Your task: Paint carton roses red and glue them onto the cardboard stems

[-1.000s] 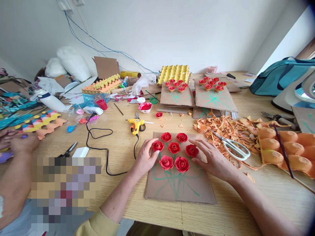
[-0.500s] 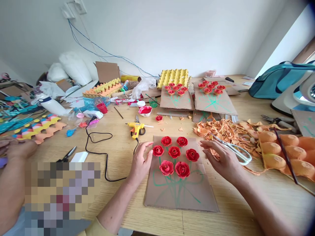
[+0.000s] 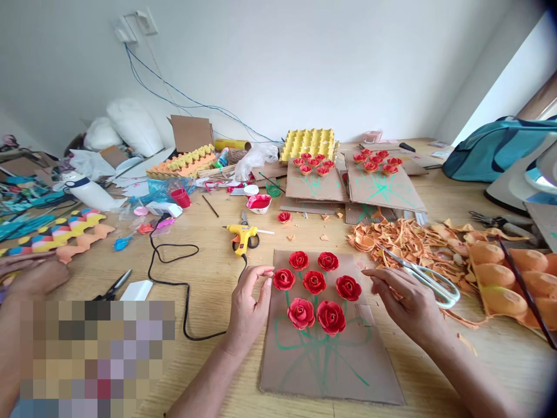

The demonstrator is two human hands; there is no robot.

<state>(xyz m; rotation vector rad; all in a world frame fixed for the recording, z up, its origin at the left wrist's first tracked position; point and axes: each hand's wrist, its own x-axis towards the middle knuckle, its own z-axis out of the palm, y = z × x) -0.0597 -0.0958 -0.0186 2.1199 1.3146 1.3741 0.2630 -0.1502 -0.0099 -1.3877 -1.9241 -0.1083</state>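
Note:
Flat on the table lies a cardboard sheet with green painted stems and a bow. Several red paper roses stand on its upper half. My left hand is at the sheet's left edge, fingers apart and holding nothing, close to the leftmost rose. Just off the right edge my right hand hovers with fingers loosely bent and nothing in it. Scissors with pale handles lie beyond my right hand. A yellow glue gun rests behind the sheet, with black-handled scissors partly under it.
Orange carton scraps and an egg tray with a brush on it lie at right. Two finished-looking rose boards stand at the back. Red paint and a single rose sit mid-table. Another person's hand is at far left.
The view has shifted slightly, so the sheet appears lower and larger. My right hand's fingers have drawn closer together. My left hand stays by the left edge.

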